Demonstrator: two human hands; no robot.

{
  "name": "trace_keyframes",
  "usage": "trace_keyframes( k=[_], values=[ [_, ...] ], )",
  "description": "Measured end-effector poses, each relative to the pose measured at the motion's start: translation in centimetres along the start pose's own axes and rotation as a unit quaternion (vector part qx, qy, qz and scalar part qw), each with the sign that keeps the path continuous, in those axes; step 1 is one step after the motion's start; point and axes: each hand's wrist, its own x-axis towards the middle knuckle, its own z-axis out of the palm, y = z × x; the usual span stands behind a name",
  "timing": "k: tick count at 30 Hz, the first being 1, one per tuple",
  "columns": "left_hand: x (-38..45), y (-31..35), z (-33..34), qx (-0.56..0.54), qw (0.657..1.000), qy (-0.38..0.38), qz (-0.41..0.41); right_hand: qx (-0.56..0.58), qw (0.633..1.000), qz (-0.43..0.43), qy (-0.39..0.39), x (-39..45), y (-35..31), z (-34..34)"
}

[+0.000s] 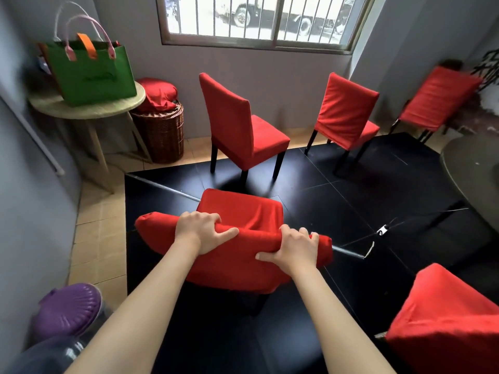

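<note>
One chair in a red cover, on the black floor mat. Left hand and right hand both curl over its top edge, gripping cloth, likely to tug the cover snug. Beyond the chair: matching chairs, barred window. Left of it: round table, green bag.

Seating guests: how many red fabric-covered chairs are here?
5 red fabric-covered chairs: one held in front, one centre, one centre-right, one far right, one bottom right. Others may be hidden.
</note>
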Motion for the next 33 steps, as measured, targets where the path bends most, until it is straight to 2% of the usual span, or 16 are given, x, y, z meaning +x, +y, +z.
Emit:
trace_keyframes(
  k=[6, 20, 33],
  values=[
    [1.2, -0.1, 0.3, -0.01, 1.0, 0.017, 0.019, -0.04, 0.999, -0.02, 0.0, 1.5, 0.5, 0.4],
    [6.8, -0.9, 0.2, -0.002, 0.999, 0.021, 0.025, -0.043, 0.998, -0.013, -0.032, 6.9, -0.2, -0.4],
    [12.7, -0.9, -0.1, -0.014, 1.0, -0.007, 0.015, -0.05, 0.997, -0.029, -0.049, 13.5, 0.2, -1.0]
  ],
)
